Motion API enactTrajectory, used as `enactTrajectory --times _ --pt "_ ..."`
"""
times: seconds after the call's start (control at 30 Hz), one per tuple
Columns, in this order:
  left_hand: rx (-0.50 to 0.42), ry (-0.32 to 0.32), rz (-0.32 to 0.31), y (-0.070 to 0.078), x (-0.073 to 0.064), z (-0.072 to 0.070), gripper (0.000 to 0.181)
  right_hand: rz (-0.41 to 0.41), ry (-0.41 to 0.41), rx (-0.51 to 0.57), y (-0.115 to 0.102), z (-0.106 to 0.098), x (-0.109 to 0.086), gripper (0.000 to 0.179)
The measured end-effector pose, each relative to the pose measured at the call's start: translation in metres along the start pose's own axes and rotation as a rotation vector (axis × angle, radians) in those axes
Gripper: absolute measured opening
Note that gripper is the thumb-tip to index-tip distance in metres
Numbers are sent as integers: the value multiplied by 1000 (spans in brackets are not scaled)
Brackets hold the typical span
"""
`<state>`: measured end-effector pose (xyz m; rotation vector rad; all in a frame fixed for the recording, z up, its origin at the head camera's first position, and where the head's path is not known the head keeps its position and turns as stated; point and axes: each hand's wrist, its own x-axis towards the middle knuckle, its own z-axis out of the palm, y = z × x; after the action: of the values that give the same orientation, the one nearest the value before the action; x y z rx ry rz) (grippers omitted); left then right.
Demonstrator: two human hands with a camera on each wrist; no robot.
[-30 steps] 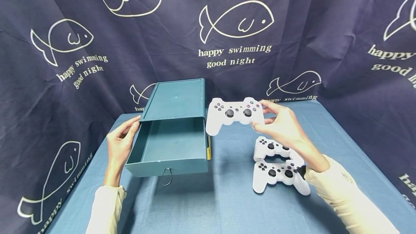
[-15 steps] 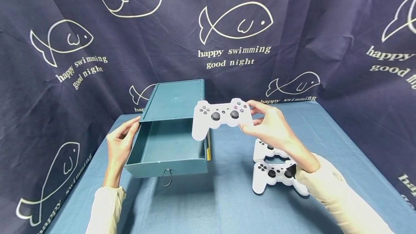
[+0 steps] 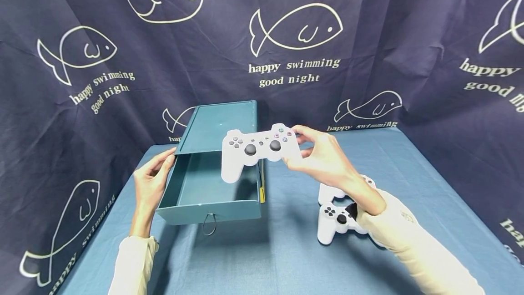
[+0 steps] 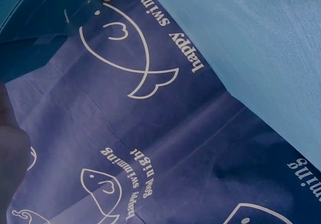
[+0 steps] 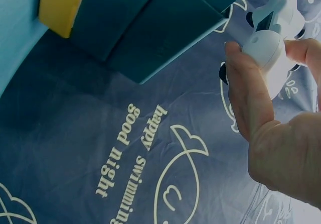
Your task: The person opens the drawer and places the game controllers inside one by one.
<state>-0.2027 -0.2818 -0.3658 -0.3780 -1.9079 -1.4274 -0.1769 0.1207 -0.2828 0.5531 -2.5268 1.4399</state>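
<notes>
A white game controller [image 3: 262, 148] is held up by my right hand [image 3: 321, 154], thumb and fingers pinching its right grip. It hovers over the right part of an open teal drawer [image 3: 229, 211], its face towards me. The drawer juts out from the front of a teal box [image 3: 225, 119]. At the box's front left corner, my left hand [image 3: 150, 181] holds on with thumb and fingertips. The right wrist view shows the controller [image 5: 271, 53] end-on between the fingers, beside the box side [image 5: 160, 43]. Most of the left hand is outside its wrist view.
Two more white controllers lie one behind the other on the blue cloth: a front one [image 3: 327, 226] and a rear one [image 3: 327, 192], both partly hidden by the right forearm. A wire ring pull [image 3: 209, 226] hangs from the drawer front. Something yellow [image 3: 263, 195] shows along the box's right side.
The right hand has carried the controller leftwards, from beside the box to over the open drawer. The left hand and the box have stayed in place.
</notes>
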Motion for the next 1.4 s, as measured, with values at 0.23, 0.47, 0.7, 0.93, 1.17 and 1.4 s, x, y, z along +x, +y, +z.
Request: enactTrajectory --times 0.23,0.47,0.7,0.93,1.17,1.4 --pt "2 2 -3 0 0 0 24 3 -23 34 -8 8 3 56" --pt "5 7 11 -2 1 0 25 -26 -36 47 -11 15 4 50" --pt "8 7 3 -1 1 0 25 -53 -50 70 -15 21 4 46" --pt "2 7 -13 1 0 1 24 -75 -59 83 -20 27 5 43" --pt "0 8 -12 1 0 1 24 -93 -75 120 -23 31 4 52" --pt "1 8 -21 2 0 1 24 -87 -111 141 -28 38 5 44"
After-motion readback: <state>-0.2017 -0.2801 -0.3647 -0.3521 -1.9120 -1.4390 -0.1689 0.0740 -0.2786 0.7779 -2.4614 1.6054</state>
